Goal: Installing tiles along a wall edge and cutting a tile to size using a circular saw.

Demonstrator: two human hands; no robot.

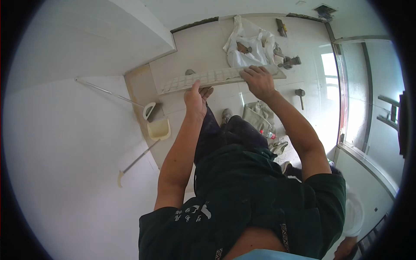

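Note:
Both hands hold a long, narrow tile strip [216,77] up in front of me, tilted, its right end higher than its left. A pale, grid-like coating covers its upward face. My left hand [197,100] supports it from below, left of the middle, with the thumb on the near edge and the fingers curled underneath. Towards the right end, my right hand [259,82] is closed over the strip, fingers across the top. Below the strip, part of one of my shoes [226,115] shows on the floor.
A white plastic sack [249,45] lies ahead, with a trowel [281,27] beyond it. A mallet [300,96] lies at right. Left stand a broom [149,111] and dustpan [159,129]. A bottle [268,134] and cloth sack [258,116] lie near my legs. Another person [352,212] is at lower right.

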